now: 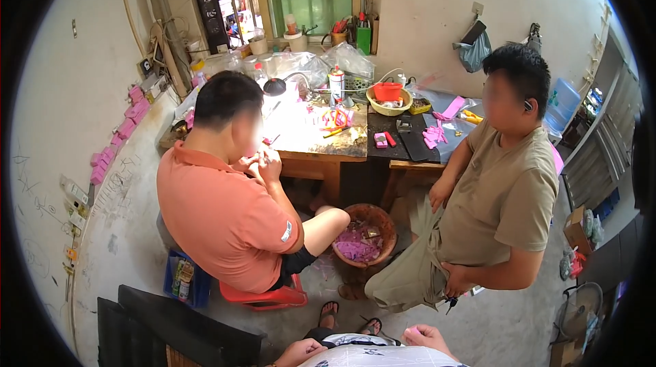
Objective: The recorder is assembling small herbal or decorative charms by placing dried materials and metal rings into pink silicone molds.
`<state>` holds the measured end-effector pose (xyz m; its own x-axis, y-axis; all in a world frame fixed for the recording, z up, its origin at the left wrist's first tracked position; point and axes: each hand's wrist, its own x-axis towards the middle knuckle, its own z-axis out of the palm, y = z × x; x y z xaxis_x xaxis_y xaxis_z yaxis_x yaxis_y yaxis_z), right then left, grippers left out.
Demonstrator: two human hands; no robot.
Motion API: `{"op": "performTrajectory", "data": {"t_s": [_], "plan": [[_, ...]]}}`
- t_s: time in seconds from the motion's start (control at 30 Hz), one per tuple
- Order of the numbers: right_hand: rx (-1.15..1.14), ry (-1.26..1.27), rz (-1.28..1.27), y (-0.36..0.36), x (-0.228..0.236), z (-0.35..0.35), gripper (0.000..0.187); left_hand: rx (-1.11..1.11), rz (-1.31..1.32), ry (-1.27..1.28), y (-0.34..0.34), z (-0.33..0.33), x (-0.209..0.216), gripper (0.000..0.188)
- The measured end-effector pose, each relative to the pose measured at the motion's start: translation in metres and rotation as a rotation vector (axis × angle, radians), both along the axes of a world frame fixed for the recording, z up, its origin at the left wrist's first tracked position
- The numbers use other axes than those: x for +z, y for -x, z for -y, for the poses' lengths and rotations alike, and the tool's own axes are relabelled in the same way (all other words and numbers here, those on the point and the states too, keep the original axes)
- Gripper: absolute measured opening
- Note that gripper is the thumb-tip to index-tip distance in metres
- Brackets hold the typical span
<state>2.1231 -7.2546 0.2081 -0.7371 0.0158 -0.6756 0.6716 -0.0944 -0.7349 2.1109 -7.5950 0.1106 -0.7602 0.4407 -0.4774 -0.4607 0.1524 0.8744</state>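
My right hand (430, 340) is at the bottom edge, its fingers closed on a small pink piece (413, 331). At the lower left of my lap rests my left hand (301, 351), fingers curled in; whatever it may hold is hidden. A pale patterned cloth (376, 355) covers my lap between the two. Ahead on the floor stands a reddish-brown tub (391, 227) containing pink scraps (358, 247), out of reach of both hands.
A person in an orange shirt (225, 206) sits on a red stool (265, 296) at the workbench (318, 151). Another person in a tan shirt (502, 196) stands at the right. Pink pieces (434, 136) lie on the dark tabletop. A black chair (174, 322) is lower left.
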Motion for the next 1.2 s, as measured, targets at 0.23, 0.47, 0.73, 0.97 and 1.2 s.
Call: {"op": "performTrajectory", "data": {"t_s": [0.23,0.47,0.73,0.97,1.2], "plan": [[-0.194,0.229,-0.044,0.027,-0.002,0.006,0.024,-0.003,-0.014,0.176,-0.004,0.015,0.023,0.013],[-0.243,0.328,-0.077,0.037,-0.013,0.01,0.021,0.014,-0.065,0.21,-0.002,0.009,0.027,0.018],[-0.186,0.429,-0.058,0.057,-0.009,0.017,0.021,0.542,-0.119,-0.321,0.151,-0.084,0.075,0.049],[-0.262,0.396,-0.109,0.059,0.008,0.028,0.019,0.905,-0.263,-0.422,0.266,-0.105,0.07,0.086],[-0.42,0.432,-0.119,0.045,-0.001,0.043,0.018,1.095,-0.394,-0.349,0.244,-0.106,0.055,0.039]]}}
